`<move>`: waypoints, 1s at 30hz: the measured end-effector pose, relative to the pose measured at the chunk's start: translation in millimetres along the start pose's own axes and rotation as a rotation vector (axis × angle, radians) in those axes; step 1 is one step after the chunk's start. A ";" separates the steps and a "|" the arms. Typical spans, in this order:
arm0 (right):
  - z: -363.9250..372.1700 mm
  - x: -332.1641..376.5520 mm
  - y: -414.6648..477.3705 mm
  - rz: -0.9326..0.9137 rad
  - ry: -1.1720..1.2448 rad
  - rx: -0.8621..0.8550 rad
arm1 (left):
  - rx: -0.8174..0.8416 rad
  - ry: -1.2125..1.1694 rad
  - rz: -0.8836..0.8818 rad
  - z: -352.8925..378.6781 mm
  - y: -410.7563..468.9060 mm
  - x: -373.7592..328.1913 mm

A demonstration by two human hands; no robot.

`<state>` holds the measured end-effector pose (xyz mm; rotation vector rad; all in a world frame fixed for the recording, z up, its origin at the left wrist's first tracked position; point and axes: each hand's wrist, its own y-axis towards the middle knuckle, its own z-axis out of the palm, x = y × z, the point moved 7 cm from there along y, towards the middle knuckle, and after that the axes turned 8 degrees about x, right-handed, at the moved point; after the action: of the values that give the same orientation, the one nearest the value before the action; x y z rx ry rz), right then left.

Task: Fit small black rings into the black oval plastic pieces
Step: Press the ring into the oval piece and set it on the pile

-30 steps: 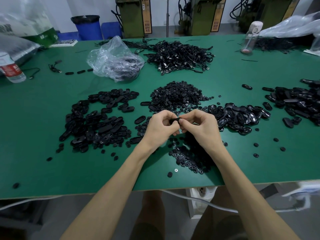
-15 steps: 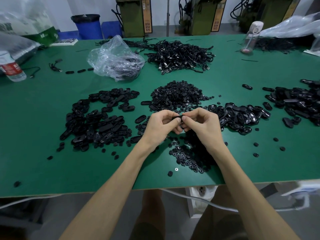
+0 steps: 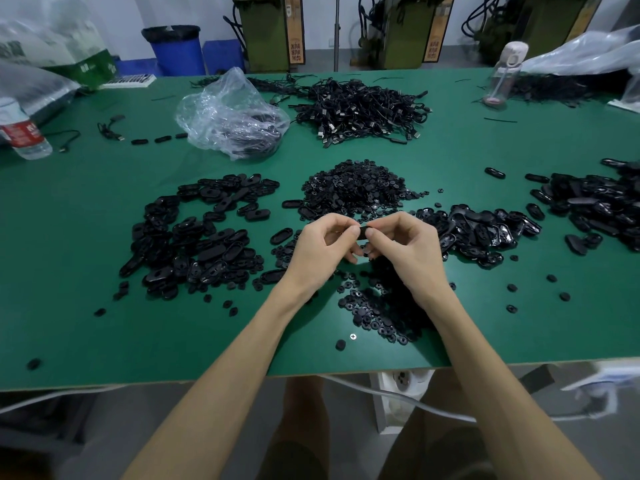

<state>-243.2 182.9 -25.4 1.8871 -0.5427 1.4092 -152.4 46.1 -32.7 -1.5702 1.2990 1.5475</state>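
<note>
My left hand (image 3: 323,249) and my right hand (image 3: 405,247) meet above the middle of the green table (image 3: 86,271), both pinching one black oval plastic piece (image 3: 362,233) between thumbs and fingertips. Whether a ring sits in it is hidden by my fingers. A heap of small black rings (image 3: 360,188) lies just beyond my hands, and more rings (image 3: 377,306) are scattered under my right wrist. Black oval pieces lie in piles at the left (image 3: 194,244), at the right (image 3: 485,233) and at the far right (image 3: 595,206).
A clear plastic bag (image 3: 232,112) and a tangle of black cables (image 3: 360,110) lie at the back. A water bottle (image 3: 22,133) stands at the left edge, a drinking bottle (image 3: 504,74) at the back right. Loose rings dot the table near its front edge.
Both hands have lifted slightly away from me with the oval piece between them; the fingers have shifted their pinch on it. Nothing else on the table moved.
</note>
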 end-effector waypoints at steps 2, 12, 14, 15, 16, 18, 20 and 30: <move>-2.8 -1.1 0.7 0.000 -0.001 -0.026 | -0.033 0.095 0.023 0.3 -0.1 -3.3; -19.3 -21.4 1.3 0.215 0.536 -0.232 | -0.137 0.604 0.409 19.0 -15.2 -46.5; -22.0 -24.3 0.2 0.248 0.709 -0.275 | -0.225 0.353 0.273 8.0 -8.3 -42.6; -22.9 -25.3 -0.4 0.262 0.769 -0.290 | -0.284 0.178 0.155 0.5 -3.2 -34.8; -23.1 -26.1 -1.0 0.277 0.823 -0.300 | -0.342 -0.007 0.030 -6.8 0.6 -25.3; -21.6 -27.1 -1.7 0.302 0.967 -0.303 | -0.413 -0.447 -0.185 -18.1 5.2 -5.2; -20.7 -26.6 -2.4 0.296 1.171 -0.297 | -0.405 -0.933 -0.289 -20.7 5.6 4.6; -17.3 -19.8 2.5 0.275 1.326 -0.220 | -0.268 0.207 -0.172 -79.3 -0.6 -15.1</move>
<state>-262.4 192.6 -40.8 0.4244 -0.2354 2.2499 -117.9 -21.5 -5.3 -1.9991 1.0595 1.5312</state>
